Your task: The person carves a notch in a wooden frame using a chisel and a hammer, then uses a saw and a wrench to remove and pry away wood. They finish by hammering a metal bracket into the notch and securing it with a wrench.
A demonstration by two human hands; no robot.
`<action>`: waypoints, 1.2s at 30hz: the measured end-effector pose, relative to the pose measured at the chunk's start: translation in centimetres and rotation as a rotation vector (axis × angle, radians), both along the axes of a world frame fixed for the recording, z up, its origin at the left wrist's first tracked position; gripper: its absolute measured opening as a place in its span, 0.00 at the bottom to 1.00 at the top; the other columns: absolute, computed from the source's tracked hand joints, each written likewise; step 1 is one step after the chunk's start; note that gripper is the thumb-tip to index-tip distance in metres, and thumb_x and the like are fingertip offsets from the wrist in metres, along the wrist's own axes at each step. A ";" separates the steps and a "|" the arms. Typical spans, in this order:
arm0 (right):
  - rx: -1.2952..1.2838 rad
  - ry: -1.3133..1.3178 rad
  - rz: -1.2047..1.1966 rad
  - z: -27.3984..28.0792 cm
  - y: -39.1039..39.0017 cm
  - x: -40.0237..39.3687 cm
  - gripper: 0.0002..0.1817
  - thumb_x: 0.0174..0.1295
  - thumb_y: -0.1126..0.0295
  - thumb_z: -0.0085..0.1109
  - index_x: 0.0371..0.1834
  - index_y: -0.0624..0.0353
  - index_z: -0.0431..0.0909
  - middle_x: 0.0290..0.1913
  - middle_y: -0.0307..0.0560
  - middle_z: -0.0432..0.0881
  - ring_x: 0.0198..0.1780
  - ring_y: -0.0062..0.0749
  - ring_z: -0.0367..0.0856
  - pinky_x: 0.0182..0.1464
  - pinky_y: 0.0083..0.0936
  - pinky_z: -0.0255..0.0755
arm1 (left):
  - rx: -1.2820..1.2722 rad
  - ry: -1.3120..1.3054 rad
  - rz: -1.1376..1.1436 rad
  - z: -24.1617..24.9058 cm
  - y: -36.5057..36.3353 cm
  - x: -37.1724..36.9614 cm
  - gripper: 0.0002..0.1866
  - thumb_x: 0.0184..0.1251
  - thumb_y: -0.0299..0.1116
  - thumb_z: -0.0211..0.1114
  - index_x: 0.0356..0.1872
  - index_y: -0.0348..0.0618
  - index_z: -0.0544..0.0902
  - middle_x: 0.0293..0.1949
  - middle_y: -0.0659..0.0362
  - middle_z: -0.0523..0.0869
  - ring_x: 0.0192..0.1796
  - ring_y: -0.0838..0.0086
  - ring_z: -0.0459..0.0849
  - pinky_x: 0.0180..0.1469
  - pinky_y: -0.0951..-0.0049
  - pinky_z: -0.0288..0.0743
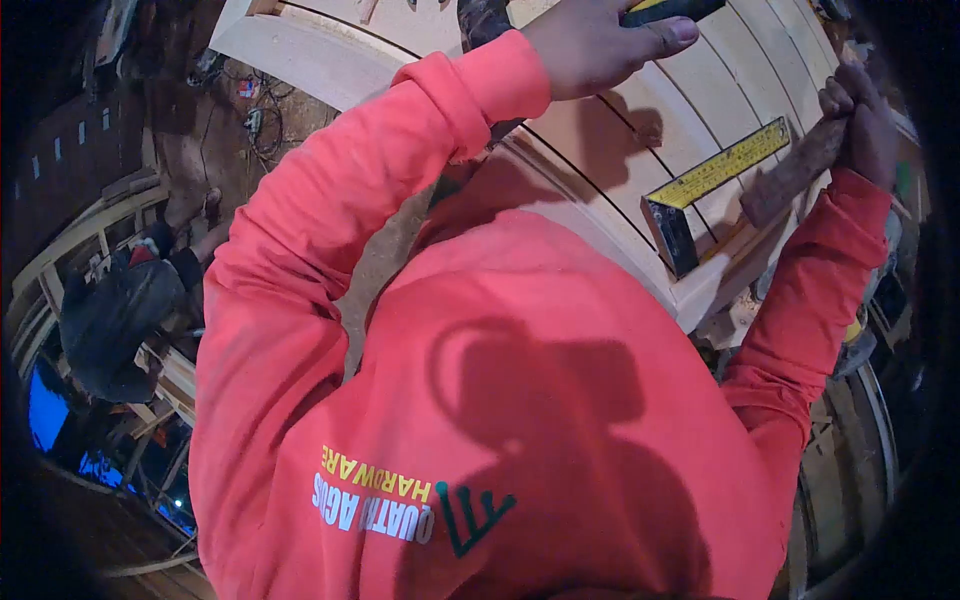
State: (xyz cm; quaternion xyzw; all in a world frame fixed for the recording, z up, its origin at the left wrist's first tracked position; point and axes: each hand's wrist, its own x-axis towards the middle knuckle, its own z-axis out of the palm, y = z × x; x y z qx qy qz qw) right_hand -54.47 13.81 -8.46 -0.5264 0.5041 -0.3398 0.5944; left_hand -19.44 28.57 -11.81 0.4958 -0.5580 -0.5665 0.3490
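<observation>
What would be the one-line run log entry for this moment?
left hand: grips yellow-black tool | right hand: on wooden piece | try square: on curved wood panel

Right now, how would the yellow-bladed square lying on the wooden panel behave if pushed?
The square looks stiff, so it would probably slide as one piece. It lies flat on the grooved wooden panel, so it is unlikely to roll or tip. Its dark stock may catch a groove.

Curved wooden panel (620, 150) of pale boards serves as work surface — dark lines run across it. Square (700, 195) with yellow ruler blade lies flat on boards near front edge — dark stock toward viewer.
</observation>
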 end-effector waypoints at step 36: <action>0.042 0.419 -0.029 4.0 16.2 7.0 0.09 0.68 0.68 0.63 0.42 0.60 0.74 0.22 0.34 0.71 0.16 0.18 0.68 0.19 0.21 0.61 | -0.191 -0.768 -0.198 4.9 17.5 8.5 0.24 0.55 0.28 0.74 0.56 0.48 0.85 0.42 0.52 0.88 0.48 0.50 0.88 0.51 0.54 0.83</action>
